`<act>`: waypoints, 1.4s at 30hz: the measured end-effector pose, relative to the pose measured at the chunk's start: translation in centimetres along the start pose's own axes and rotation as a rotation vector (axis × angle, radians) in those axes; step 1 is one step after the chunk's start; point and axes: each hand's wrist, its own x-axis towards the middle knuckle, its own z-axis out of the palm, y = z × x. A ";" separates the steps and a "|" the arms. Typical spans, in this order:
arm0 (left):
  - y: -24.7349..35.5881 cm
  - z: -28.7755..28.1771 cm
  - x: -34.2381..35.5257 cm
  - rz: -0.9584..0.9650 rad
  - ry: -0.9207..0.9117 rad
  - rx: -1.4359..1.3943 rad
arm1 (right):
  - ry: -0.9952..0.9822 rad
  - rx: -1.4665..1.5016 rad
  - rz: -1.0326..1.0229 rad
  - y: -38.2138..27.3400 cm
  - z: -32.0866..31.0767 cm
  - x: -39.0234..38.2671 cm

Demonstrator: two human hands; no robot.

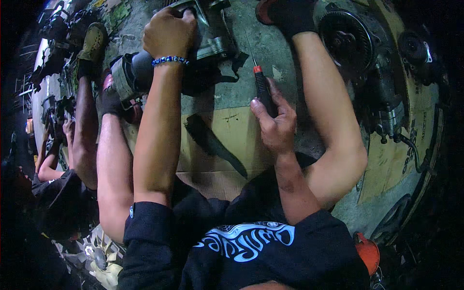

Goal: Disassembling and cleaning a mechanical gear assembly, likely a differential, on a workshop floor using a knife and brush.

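Note:
My left hand (170, 35), with a blue beaded bracelet at its wrist, is closed at the upper left of a grey cast-metal engine part (212, 36). Its fingers curl over the part's near side, and what lies under them is mostly hidden. In my right hand (279, 118) is a thin screwdriver (263, 87) with a black and red handle. Its slim shaft points up and away, apart from the metal part. A dark brush-like tool (215, 146) lies on the cardboard (212, 174) between my legs.
To the right lie a large round gear housing (347, 38) and a dark cylindrical motor-like part (386, 96) on more cardboard (420, 125). An orange-red container (368, 253) stands lower right. Another person (63, 198) sits at the left, near a pale fan (101, 258).

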 end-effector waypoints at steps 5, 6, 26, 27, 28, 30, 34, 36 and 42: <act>-0.7 -0.4 1.9 0.096 -0.008 0.086 | -0.014 0.021 -0.064 0.8 0.2 0.1; 0.4 -0.6 1.9 0.094 -0.020 0.077 | 0.005 0.009 -0.087 0.9 0.0 0.1; 3.5 -4.3 3.7 0.111 -0.323 0.150 | 0.008 -0.014 -0.065 -0.4 -1.2 -0.1; 3.2 -4.2 4.5 0.182 -0.275 0.173 | -0.005 0.021 -0.014 -0.8 -1.1 -0.1; 2.9 -3.7 4.3 0.180 -0.274 0.174 | -0.007 0.022 -0.014 -0.9 -1.0 0.0; 3.0 -3.0 3.0 0.247 -0.144 0.231 | -0.019 0.030 -0.009 -1.0 -1.0 0.0; 4.0 -3.6 2.7 0.141 -0.322 0.308 | -0.004 -0.028 -0.041 -0.5 -1.1 0.3; 4.4 -3.2 1.3 0.123 -0.230 0.392 | 0.009 0.029 -0.054 -0.8 -1.1 0.3; 0.2 -1.6 3.1 0.369 -0.184 0.409 | -0.021 -0.007 0.000 -0.7 -0.9 0.2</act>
